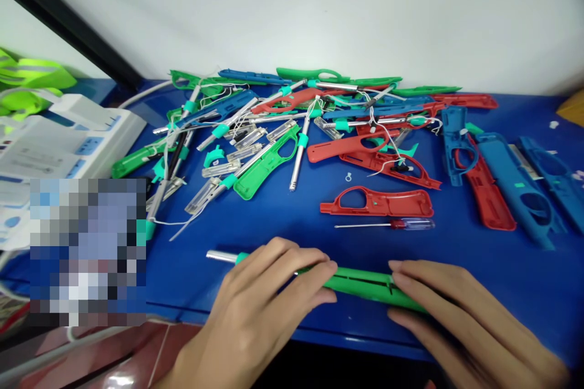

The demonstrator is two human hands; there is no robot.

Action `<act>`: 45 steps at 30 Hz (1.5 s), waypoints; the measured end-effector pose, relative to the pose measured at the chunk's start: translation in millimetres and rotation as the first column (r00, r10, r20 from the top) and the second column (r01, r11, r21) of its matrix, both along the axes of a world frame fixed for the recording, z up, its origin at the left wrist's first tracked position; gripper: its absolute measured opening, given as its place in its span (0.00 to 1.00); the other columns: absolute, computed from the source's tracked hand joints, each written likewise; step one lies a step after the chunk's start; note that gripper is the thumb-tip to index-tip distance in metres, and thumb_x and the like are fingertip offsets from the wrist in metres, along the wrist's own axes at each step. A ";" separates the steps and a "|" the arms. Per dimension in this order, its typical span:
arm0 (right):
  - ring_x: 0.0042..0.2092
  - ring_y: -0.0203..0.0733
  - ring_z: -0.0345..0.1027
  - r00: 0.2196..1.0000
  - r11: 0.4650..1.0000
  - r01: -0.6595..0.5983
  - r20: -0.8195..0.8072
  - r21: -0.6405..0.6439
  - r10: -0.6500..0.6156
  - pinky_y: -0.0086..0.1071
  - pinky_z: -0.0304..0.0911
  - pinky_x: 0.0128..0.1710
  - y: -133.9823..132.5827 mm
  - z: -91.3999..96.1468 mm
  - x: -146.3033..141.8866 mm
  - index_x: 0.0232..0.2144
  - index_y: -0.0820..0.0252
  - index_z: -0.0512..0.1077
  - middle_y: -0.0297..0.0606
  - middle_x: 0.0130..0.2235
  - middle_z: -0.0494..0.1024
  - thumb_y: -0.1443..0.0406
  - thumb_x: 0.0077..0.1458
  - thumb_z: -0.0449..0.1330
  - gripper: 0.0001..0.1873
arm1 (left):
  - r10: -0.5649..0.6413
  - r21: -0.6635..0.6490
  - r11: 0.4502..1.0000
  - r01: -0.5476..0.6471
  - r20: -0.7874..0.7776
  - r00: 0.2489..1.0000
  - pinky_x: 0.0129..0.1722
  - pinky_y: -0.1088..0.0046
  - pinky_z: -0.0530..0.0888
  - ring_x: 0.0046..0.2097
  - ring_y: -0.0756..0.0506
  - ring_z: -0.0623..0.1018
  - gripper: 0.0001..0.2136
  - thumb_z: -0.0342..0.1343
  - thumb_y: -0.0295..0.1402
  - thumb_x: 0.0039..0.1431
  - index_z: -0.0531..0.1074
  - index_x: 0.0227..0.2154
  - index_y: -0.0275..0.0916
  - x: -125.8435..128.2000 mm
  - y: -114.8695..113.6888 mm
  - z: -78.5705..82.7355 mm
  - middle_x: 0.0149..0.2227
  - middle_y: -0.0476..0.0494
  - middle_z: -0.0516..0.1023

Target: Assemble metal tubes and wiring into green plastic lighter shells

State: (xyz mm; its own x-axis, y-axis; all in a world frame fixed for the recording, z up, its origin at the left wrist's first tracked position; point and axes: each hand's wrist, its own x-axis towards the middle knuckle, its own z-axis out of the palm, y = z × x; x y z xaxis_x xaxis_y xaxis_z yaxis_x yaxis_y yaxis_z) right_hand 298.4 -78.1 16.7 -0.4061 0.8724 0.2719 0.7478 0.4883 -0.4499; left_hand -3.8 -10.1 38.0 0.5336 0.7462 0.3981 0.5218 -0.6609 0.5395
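A green plastic lighter body (pixel 360 284) with a metal tube (pixel 221 256) sticking out at its left end lies along the front of the blue table (pixel 274 219). My left hand (pixel 262 304) is wrapped over its left part, fingers closed round it. My right hand (pixel 451 310) presses on its right end with fingers together, thumb underneath. Just behind lie a small screwdriver (pixel 392 225) with a clear handle and a red half shell (pixel 378 202).
A heap of green, red and blue lighter shells, metal tubes and wires (pixel 292 121) covers the table's back. Blue and red shells (pixel 497 179) lie at the right. A white machine (pixel 55 146) stands at the left, a white wall behind.
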 end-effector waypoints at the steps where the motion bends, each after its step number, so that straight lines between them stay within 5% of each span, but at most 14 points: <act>1: 0.62 0.52 0.80 1.000 1.000 0.002 -0.009 0.015 -0.002 0.41 0.79 0.63 1.1 -0.2 -0.6 0.75 0.39 0.65 0.32 0.67 0.79 0.71 0.69 0.65 0.38 | -0.001 -0.001 1.000 0.001 0.008 1.000 0.47 0.67 0.80 0.45 0.46 0.83 0.10 0.53 0.32 0.81 0.80 0.52 0.39 0.2 -0.2 -1.1 0.48 0.44 0.88; 14: 0.63 0.50 0.78 0.991 0.996 0.079 -0.107 0.031 -0.075 0.42 0.79 0.62 2.8 4.0 -12.3 0.65 0.48 0.77 0.35 0.65 0.80 0.72 0.70 0.64 0.25 | 0.027 0.013 1.000 -0.026 -0.054 0.998 0.56 0.58 0.78 0.54 0.41 0.83 0.13 0.60 0.32 0.77 0.76 0.61 0.41 -4.3 -6.9 -16.2 0.55 0.43 0.86; 36: 0.66 0.51 0.74 0.997 0.996 0.050 -0.055 0.077 -0.046 0.45 0.75 0.65 1.0 -4.6 -8.7 0.69 0.52 0.73 0.38 0.67 0.78 0.71 0.71 0.64 0.28 | -0.019 0.014 1.000 0.020 -0.021 1.000 0.55 0.60 0.75 0.52 0.42 0.80 0.13 0.59 0.29 0.77 0.76 0.60 0.37 -5.8 -7.1 -16.4 0.54 0.43 0.85; 45: 0.60 0.56 0.81 0.991 0.989 -0.053 -0.112 0.141 0.069 0.49 0.82 0.56 -3.2 -16.5 5.9 0.70 0.48 0.73 0.41 0.62 0.83 0.71 0.69 0.63 0.30 | -0.097 0.001 0.995 0.097 0.025 0.995 0.52 0.67 0.74 0.50 0.45 0.78 0.10 0.59 0.27 0.77 0.78 0.56 0.36 -7.1 -4.9 -6.7 0.53 0.45 0.85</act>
